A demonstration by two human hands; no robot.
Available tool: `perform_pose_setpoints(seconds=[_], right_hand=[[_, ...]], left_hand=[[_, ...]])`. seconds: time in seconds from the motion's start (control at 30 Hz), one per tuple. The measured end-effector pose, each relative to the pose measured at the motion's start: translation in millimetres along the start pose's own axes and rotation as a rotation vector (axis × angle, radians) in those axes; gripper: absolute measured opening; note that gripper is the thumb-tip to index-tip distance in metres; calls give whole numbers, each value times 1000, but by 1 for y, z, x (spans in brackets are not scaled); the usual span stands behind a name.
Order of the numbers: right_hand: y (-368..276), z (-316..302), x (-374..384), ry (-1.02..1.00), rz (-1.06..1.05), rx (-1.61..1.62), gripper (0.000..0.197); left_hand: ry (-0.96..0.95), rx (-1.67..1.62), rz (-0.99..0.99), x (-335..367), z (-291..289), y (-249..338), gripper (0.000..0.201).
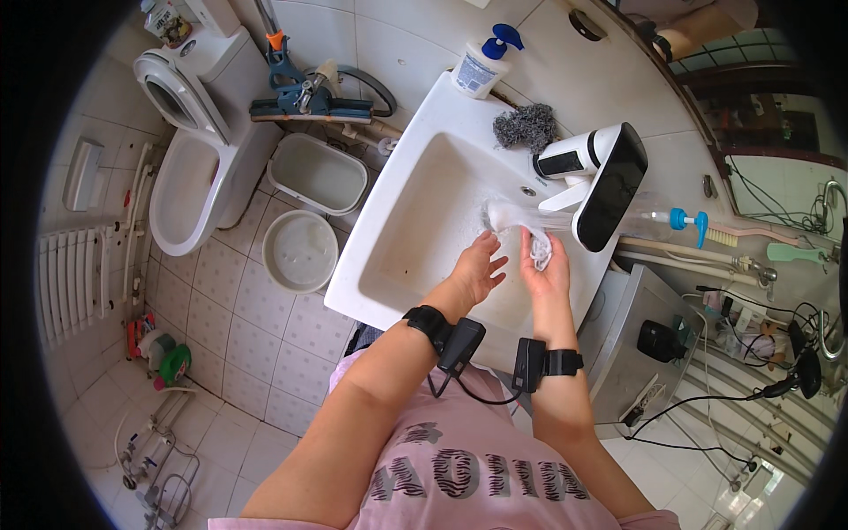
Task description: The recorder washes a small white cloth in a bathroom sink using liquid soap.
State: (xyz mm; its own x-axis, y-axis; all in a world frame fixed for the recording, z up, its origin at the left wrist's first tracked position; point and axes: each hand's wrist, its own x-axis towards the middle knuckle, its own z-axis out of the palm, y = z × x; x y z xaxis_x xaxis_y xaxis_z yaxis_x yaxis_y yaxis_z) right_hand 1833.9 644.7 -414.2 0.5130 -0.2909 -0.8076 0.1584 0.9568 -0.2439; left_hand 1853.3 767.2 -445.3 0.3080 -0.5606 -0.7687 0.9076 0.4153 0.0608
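Note:
Over the white sink (415,177), my left hand (480,268) has its fingers apart and holds nothing. My right hand (548,276), palm up, holds a bunch of white looped cord (541,251); part of it reaches toward the running water. Water (543,217) streams from the white and black tap (594,172) to just beyond my hands. A whitish blur (502,215) shows where it lands; whether that is foam or part of the cord I cannot tell.
A grey scouring pad (525,128) and a blue-topped pump bottle (484,66) stand on the sink's far rim. Another clear pump bottle (654,216) is behind the tap. Left on the floor are a round basin (300,252), a bin (318,174) and a toilet (184,190).

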Motion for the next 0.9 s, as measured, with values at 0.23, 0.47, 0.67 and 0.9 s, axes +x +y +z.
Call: perform_pose_setpoints(seconds=[0.23,0.47,0.67,0.9], right_hand=[[-1,-12,-18,-22,76,-60,23],[-6,-22,-24,-143,-34,-1119,24],[-9,-11,-5,-135,-246,-825,30],[-3,7,-21,-169,-149,-476,31]], left_hand=[[-335,-195,142,12,9,3,57],[-338,-75,205,4,16,24,73],[-269,45,229,-3,2,33,71],[-38,113,90,-6,-23,15,58]])
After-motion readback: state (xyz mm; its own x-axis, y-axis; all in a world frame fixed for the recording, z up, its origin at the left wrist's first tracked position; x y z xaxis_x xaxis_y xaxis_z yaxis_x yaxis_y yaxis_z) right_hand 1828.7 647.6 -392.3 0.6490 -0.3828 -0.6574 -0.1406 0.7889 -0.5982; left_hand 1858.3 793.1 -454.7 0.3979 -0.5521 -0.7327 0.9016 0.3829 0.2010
